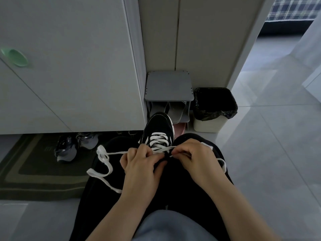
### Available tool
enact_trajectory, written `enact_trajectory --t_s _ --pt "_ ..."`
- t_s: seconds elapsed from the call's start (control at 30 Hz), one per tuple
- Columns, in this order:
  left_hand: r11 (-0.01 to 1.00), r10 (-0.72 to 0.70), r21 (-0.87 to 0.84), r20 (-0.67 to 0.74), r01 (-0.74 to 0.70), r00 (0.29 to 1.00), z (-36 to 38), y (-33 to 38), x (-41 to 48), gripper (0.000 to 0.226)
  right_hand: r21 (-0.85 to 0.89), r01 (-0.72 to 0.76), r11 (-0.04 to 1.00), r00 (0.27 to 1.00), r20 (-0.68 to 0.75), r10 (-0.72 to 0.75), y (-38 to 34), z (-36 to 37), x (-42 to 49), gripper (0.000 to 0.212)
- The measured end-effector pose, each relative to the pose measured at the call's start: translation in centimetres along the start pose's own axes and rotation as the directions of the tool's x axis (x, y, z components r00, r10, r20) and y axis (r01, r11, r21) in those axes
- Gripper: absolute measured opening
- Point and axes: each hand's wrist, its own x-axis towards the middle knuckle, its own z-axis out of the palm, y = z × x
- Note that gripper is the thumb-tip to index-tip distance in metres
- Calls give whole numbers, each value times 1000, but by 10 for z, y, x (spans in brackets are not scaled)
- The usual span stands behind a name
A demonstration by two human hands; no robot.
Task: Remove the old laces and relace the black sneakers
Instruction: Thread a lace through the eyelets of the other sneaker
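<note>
Resting on the person's black-clad legs (pixel 182 188), just short of the sneaker (pixel 159 129), both hands work at its heel end. The left hand (pixel 139 166) has its fingers (pixel 135 152) curled round the white lace (pixel 104 164), which runs out to the sneaker's left and drops in loose loops over the left thigh. The right hand (pixel 194 159) pinches the lace's other end between thumb and curled fingers (pixel 180 151), right at the sneaker's uppermost eyelets; a slack stretch of lace shows beyond that hand, to the sneaker's right. The sneaker is black with a white sole edge, toe pointing away, propped between the knees, with white lace crossing several rows. Left of the sneaker, on the floor (pixel 260 153), lie a dark mat (pixel 34 180) and a pair of grey shoes (pixel 69 148). Just beyond its toe stands a low grey rack (pixel 168 86) with slippers (pixel 173 110) beneath, and right of the toe a bin (pixel 210 122) lined with a black bag. A pale cupboard (pixel 69 66) rises behind and left of the sneaker.
</note>
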Motion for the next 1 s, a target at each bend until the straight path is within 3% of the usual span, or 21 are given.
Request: enact_trajectory --t_s 0.2,0.43,0.53,0.6,0.63,0.7,0.77,0.83,0.87,0.9,0.93,1.0 --pt "1000 11 -9 -30 -12 999 4 -1 0 17 -21 59 998 997 49 -58 1 1 -2 14" --pt "998 -4 -65 -8 3 1000 3 -2 1 10 52 -33 998 999 25 32 -1 3 -2 19" --pt "993 -44 -112 17 45 999 -7 1 -2 9 -70 -3 998 999 -43 0 -3 -1 1 24" --pt "939 -103 -323 55 116 993 -22 4 -5 17 -229 14 973 996 -85 -34 -2 -3 6 31" --pt "850 -148 -498 87 172 985 -32 6 -6 16 -298 18 954 996 -74 -42 0 -4 10 31" --pt "491 -233 -812 226 315 946 -52 11 -5 14 -384 38 923 999 -4 -42 3 -7 16 21" --pt "121 -247 -929 312 349 917 -67 12 -4 18 -348 42 937 999 46 -27 3 -13 21 12" --pt "-27 -260 -940 336 341 905 -76 11 -1 26 -194 -21 981 992 117 44 -2 -27 25 9" --pt "-8 -287 -934 344 357 894 -79 8 1 29 -150 -45 988 985 160 69 -4 -35 26 10" --pt "78 -317 -922 338 379 886 -81 4 4 31 -168 -49 985 981 178 79 -5 -43 27 10" --pt "233 -334 -887 311 398 890 -81 -2 6 33 -229 -52 972 982 165 92 -4 -51 27 10" --pt "638 -259 -684 241 353 935 -82 -11 10 28 -405 -64 912 995 43 89 -2 -65 28 12"
